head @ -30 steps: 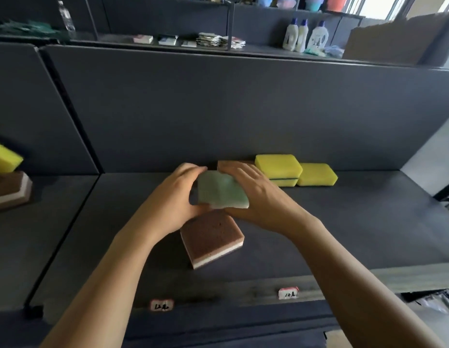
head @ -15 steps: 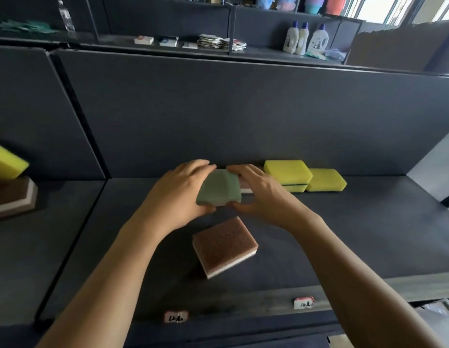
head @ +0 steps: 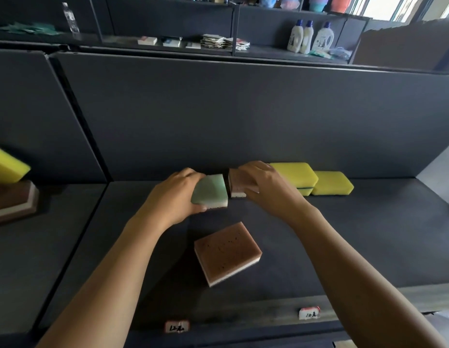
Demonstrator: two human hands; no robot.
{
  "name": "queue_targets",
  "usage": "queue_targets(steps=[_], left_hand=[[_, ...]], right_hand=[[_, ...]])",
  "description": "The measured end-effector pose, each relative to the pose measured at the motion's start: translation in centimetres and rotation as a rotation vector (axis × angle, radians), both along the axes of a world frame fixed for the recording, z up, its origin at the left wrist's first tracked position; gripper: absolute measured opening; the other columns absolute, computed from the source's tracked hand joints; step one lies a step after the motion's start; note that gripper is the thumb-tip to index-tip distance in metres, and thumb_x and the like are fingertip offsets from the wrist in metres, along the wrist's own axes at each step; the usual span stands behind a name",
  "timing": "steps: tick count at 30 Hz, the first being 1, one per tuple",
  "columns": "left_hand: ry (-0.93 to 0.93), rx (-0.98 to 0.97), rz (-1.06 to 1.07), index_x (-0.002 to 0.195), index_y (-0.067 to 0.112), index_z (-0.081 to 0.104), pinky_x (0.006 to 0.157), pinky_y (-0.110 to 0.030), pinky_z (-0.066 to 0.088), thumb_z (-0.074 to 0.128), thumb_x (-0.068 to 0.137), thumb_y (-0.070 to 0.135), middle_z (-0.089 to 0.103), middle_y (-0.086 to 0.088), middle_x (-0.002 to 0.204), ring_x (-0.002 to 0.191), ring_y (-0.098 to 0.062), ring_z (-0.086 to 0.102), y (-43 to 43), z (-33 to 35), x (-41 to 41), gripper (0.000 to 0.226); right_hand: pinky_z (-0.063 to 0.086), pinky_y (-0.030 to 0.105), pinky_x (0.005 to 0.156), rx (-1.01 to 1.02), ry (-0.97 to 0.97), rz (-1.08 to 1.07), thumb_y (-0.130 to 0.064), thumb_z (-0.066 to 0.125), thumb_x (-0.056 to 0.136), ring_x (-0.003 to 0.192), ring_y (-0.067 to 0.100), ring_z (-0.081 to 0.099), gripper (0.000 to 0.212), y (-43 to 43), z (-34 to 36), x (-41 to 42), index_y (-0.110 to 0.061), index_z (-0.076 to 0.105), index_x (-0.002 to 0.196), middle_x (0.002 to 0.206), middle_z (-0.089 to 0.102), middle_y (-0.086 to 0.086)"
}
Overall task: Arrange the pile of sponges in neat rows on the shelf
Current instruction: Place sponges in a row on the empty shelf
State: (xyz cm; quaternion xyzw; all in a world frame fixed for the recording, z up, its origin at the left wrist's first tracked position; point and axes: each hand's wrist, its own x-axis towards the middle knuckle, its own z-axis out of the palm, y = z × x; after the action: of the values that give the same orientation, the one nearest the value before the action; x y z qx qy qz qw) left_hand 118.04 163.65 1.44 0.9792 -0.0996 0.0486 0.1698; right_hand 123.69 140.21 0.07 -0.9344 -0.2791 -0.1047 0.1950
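Along the shelf's (head: 369,234) back edge a row is begun; left hand (head: 173,197) grips a green sponge (head: 212,190), right hand (head: 263,182) a brown sponge (head: 239,183); another sponge (head: 227,252) waits askew.

pale green sponge (head: 211,189), speckled brown sponge (head: 227,251) with white base, yellow sponges (head: 293,174), dark grey shelf (head: 369,234).

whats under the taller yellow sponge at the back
A second yellow sponge lies under the top yellow sponge. Only its right end shows, peeking out below. The rest is covered by the top sponge and the right hand.
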Motion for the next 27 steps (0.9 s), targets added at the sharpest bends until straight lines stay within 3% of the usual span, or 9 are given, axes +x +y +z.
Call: queue_targets(steps=[7, 18, 27], left_hand=[[0.029, -0.013, 0.009, 0.141, 0.026, 0.042, 0.094, -0.039, 0.046, 0.076, 0.080, 0.035, 0.043, 0.011, 0.140, 0.123, -0.015, 0.046, 0.3, -0.7, 0.9, 0.070], [0.063, -0.047, -0.005, 0.141, 0.025, 0.043, 0.096, -0.036, 0.044, 0.075, 0.081, 0.032, 0.041, 0.012, 0.142, 0.124, -0.015, 0.046, 0.3, -1.4, 1.7, 0.068], [-0.027, 0.043, -0.023, 0.144, 0.026, 0.044, 0.110, -0.038, 0.033, 0.072, 0.084, 0.031, 0.035, 0.010, 0.152, 0.138, -0.016, 0.032, -0.5, -2.1, 1.4, 0.066]], right_hand=[[0.054, 0.044, 0.082, -0.054, 0.005, -0.002, -0.016, 0.063, 0.088, 0.107, 0.027, 0.061, 0.029, 0.6, -1.9, 1.6, -0.016, 0.067, 0.117, 0.120, 0.064, 0.003], [0.054, 0.043, 0.085, -0.058, 0.016, -0.010, -0.026, 0.062, 0.092, 0.113, 0.022, 0.061, 0.027, 0.7, -1.9, 1.8, -0.023, 0.070, 0.118, 0.126, 0.065, -0.004], [0.052, 0.041, 0.087, -0.064, 0.036, -0.023, -0.025, 0.063, 0.092, 0.115, 0.023, 0.059, 0.031, 0.8, -1.6, 1.6, -0.024, 0.068, 0.122, 0.130, 0.063, -0.005]])
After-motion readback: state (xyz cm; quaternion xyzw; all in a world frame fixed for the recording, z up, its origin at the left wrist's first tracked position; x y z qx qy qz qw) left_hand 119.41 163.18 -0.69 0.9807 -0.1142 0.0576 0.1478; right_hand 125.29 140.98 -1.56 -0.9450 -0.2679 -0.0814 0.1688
